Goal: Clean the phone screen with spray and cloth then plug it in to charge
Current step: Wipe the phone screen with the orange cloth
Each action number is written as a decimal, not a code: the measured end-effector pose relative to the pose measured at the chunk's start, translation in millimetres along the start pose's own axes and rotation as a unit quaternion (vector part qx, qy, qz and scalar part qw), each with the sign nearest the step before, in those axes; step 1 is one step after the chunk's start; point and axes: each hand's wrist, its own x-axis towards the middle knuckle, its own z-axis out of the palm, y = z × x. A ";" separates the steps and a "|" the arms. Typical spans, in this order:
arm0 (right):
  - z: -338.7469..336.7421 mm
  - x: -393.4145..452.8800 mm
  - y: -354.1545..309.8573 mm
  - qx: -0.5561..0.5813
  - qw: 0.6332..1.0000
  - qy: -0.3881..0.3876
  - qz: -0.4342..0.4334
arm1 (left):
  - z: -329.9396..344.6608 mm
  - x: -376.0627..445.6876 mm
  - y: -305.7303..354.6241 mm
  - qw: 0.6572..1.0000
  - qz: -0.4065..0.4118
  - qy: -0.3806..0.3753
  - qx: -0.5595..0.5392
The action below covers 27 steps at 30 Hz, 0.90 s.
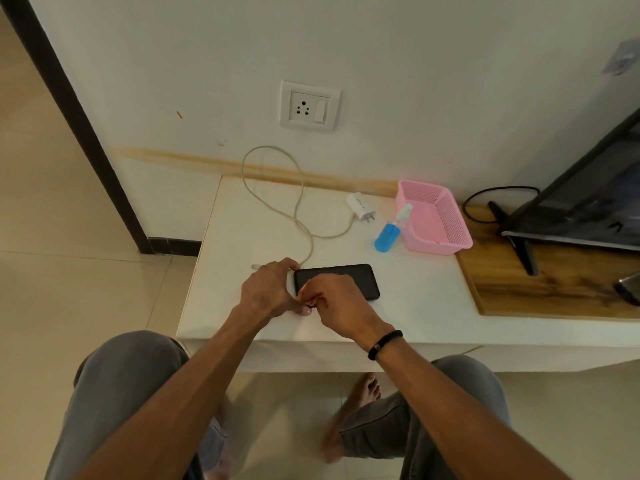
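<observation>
The phone (349,278) under my hands is glossy black glass, and the bench (415,299) is smooth matt white, stone-looking. Past my right hand (336,303) there's a perforated pink plastic basket (436,220) and a see-through plastic spray bottle (389,233) with blue liquid. Off to the right lies a wood-grain board (536,285), slightly shiny. The charger (360,206) is glossy white plastic, its cable (273,195) dull and off-white.

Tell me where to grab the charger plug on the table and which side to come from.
Grip the charger plug by its white body, pinching the two broad sides from above. It lies flat on the table, pins pointing toward the spray bottle and basket, cable leaving nearby, so come from the wall side, away from the pins.
</observation>
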 end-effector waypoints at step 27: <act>-43.8 28.8 17.7 0.023 0.998 0.047 -0.019 | -3.2 2.4 3.4 0.999 -0.001 -0.036 -0.001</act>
